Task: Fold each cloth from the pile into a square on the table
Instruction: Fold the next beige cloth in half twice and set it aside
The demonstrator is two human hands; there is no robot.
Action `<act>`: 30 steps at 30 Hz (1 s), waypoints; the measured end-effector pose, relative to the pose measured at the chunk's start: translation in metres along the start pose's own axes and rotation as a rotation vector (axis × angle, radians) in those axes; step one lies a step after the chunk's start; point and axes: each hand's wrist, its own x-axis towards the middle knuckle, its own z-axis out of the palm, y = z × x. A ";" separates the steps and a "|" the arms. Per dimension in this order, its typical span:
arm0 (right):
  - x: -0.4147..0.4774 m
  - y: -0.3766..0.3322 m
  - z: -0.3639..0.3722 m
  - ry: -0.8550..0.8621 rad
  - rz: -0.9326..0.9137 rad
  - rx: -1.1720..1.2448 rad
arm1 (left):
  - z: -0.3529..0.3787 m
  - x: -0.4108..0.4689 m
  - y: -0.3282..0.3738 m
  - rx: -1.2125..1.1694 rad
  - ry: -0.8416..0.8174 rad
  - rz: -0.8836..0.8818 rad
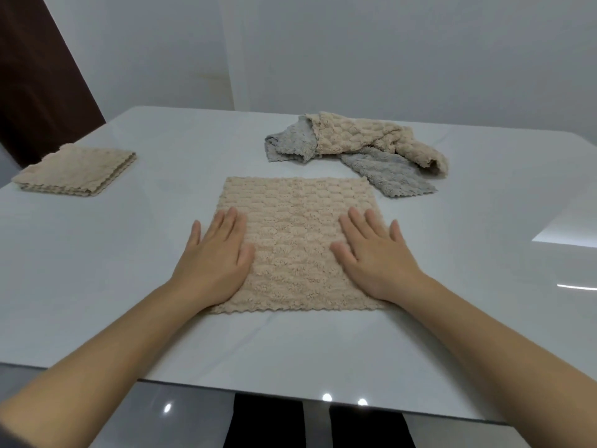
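Head view: a folded square (76,171) lies far left on the table (97,270); the left hand (214,257) and right hand (374,257) press flat, fingers straight, on a beige cloth (297,240) spread at centre, with the pile (358,150) behind to the right. This is likely smoothing before folding; next, pinch one edge and fold it over.

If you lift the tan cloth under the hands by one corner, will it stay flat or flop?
Probably flop: the tan cloth looks soft, like the crumpled pile behind it. It seems thin, so likely light. On the glossy table it may slide.
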 end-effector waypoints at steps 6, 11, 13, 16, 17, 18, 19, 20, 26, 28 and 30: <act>-0.010 -0.041 -0.002 0.059 -0.112 0.034 | 0.003 -0.011 0.033 -0.042 0.048 0.196; -0.019 -0.017 0.007 -0.008 -0.100 0.019 | 0.010 -0.014 0.015 0.024 -0.043 0.151; -0.024 -0.002 0.003 -0.021 -0.071 0.011 | 0.007 -0.017 0.006 0.038 -0.047 0.118; -0.030 0.006 0.000 -0.002 -0.072 0.055 | -0.001 -0.025 0.000 -0.017 0.107 0.176; -0.032 0.006 -0.001 0.053 -0.091 0.085 | -0.005 -0.030 0.002 -0.068 0.188 0.257; -0.034 0.005 -0.003 0.139 -0.124 0.126 | -0.010 -0.035 0.005 -0.126 0.226 0.352; -0.037 0.002 -0.006 0.232 -0.171 0.171 | -0.013 -0.041 0.009 -0.150 0.220 0.445; -0.041 -0.002 -0.009 0.291 -0.225 0.218 | -0.014 -0.045 0.014 -0.130 0.201 0.527; -0.055 -0.026 -0.005 0.231 -0.376 0.153 | -0.014 -0.039 0.030 -0.115 0.301 0.476; -0.052 -0.020 -0.006 0.300 -0.319 0.134 | -0.013 -0.037 0.026 -0.110 0.283 0.460; -0.049 -0.011 -0.010 0.324 -0.248 0.153 | -0.011 -0.038 0.014 -0.064 0.243 0.477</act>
